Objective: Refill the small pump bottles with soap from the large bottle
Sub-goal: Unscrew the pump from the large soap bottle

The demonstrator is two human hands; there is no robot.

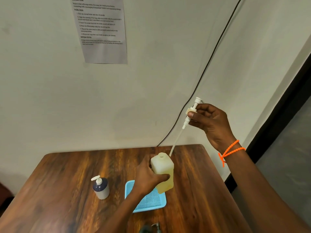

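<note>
My left hand [148,177] grips a translucent square bottle [164,172] of yellow soap, held above the blue tray, its neck open. My right hand [210,121] pinches a white pump head [191,111] by its collar, raised well above the bottle. The pump's long dip tube [175,142] slants down, its tip just beside the bottle's open neck. A small dark-and-grey pump bottle [101,188] with a white pump stands upright on the table to the left. Another dark pump bottle [151,228] shows only partly at the bottom edge.
A blue mesh tray [146,201] lies on the wooden table [58,190] under the held bottle. The table stands against a white wall with a taped paper sheet [101,29] and a black cable [210,59] running down behind the table.
</note>
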